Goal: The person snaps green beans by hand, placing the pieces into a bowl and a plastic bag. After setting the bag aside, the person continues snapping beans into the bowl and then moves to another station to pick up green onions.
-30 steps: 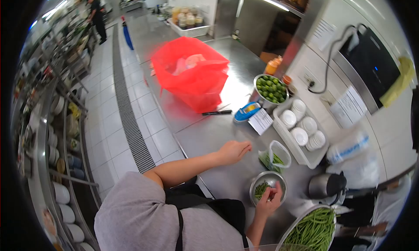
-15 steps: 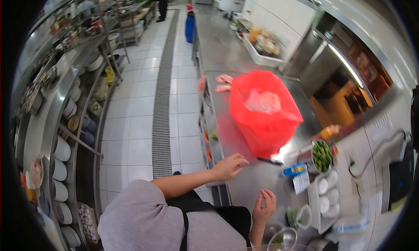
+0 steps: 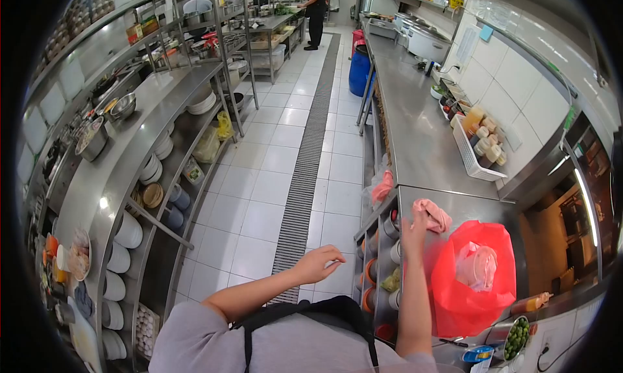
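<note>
My right hand (image 3: 415,235) is stretched forward over the metal counter, its fingers closed at the near left edge of a crumpled pink cloth (image 3: 437,217). Part of the grip is hidden. Just right of that arm stands a red plastic bag (image 3: 457,308), its top spread wide. Inside the bag is a see-through wrapped item (image 3: 477,267) whose kind I cannot make out. My left hand (image 3: 319,264) hovers over the floor in front of my body, holding nothing, fingers loosely bent and apart.
On the counter's wall side are a white basket of bottles (image 3: 477,153), a container of green limes (image 3: 517,337) and an orange-capped bottle (image 3: 531,303). Shelves of bowls (image 3: 128,231) line the left. A person in black (image 3: 316,12) stands far down the aisle beyond the floor drain (image 3: 305,159).
My view has swung up and to the left. The right hand has moved from beside the near containers forward to the pink cloth. My left hand is now over the floor, away from the bag.
</note>
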The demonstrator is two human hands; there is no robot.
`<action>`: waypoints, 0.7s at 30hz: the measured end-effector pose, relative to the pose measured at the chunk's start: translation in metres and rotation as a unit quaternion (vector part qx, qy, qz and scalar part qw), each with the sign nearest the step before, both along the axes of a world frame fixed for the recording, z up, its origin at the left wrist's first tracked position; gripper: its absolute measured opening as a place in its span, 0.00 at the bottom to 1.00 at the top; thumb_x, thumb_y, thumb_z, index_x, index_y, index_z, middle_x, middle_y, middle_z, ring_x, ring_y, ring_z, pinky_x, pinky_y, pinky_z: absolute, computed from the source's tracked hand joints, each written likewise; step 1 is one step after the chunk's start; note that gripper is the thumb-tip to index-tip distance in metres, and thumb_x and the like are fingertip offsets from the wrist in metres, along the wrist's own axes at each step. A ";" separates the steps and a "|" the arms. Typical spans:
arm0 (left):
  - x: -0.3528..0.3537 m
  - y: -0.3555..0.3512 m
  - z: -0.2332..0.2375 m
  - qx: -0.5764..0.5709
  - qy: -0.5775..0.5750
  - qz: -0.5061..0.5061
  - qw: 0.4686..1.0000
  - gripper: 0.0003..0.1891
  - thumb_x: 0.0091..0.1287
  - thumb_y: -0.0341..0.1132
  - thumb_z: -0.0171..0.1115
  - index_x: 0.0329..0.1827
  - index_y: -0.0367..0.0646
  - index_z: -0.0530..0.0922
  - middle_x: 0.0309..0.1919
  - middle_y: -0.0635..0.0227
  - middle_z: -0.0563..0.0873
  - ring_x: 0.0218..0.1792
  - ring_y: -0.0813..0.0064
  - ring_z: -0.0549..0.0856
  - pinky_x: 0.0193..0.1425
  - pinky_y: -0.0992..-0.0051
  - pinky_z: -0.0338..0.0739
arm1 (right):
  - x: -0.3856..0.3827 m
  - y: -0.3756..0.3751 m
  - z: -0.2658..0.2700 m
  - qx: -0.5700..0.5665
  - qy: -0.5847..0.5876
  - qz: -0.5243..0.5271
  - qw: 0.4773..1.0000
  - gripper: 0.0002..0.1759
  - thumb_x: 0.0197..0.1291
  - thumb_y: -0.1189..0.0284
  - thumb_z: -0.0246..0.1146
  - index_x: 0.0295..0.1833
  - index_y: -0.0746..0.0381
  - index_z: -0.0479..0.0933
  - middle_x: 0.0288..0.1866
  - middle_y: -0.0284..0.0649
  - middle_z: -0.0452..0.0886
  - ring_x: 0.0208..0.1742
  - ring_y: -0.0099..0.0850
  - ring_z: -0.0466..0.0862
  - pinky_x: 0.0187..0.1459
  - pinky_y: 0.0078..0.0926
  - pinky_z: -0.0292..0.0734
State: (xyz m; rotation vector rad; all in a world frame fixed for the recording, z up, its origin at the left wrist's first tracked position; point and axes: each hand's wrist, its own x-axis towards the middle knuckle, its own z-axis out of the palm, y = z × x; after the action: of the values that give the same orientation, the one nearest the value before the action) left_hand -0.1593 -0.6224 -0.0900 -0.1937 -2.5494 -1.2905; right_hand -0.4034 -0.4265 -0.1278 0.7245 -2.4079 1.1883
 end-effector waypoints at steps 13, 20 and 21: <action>-0.123 0.010 -0.034 0.402 -0.297 -0.070 0.863 0.19 0.69 0.43 0.49 0.60 0.46 0.69 0.48 0.66 0.79 0.44 0.74 0.80 0.48 0.75 0.76 | -0.078 -0.005 -0.044 -0.134 -0.239 -0.099 0.957 0.17 0.66 0.61 0.47 0.44 0.59 0.77 0.30 0.43 0.80 0.30 0.39 0.80 0.31 0.38 0.75; -0.214 0.060 0.010 0.554 -0.226 -0.068 0.798 0.22 0.72 0.47 0.37 0.56 0.40 0.69 0.48 0.57 0.79 0.43 0.64 0.81 0.48 0.70 0.75 | 0.008 -0.029 0.035 0.027 -0.021 0.114 0.993 0.28 0.51 0.73 0.58 0.60 0.68 0.65 0.59 0.55 0.67 0.58 0.49 0.69 0.56 0.41 0.66; -0.223 0.062 0.013 0.555 -0.220 -0.065 0.800 0.22 0.72 0.47 0.37 0.56 0.40 0.69 0.48 0.57 0.79 0.43 0.64 0.81 0.48 0.70 0.75 | 0.004 -0.029 0.039 0.110 0.007 0.042 0.993 0.30 0.49 0.75 0.58 0.61 0.68 0.64 0.62 0.56 0.64 0.62 0.51 0.65 0.60 0.43 0.62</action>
State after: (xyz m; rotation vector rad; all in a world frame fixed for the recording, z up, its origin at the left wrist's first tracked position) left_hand -0.3827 -0.5609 -0.0770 0.2112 -1.5973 -2.8711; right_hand -0.3993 -0.4550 -0.0884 0.9054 -2.5454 0.9519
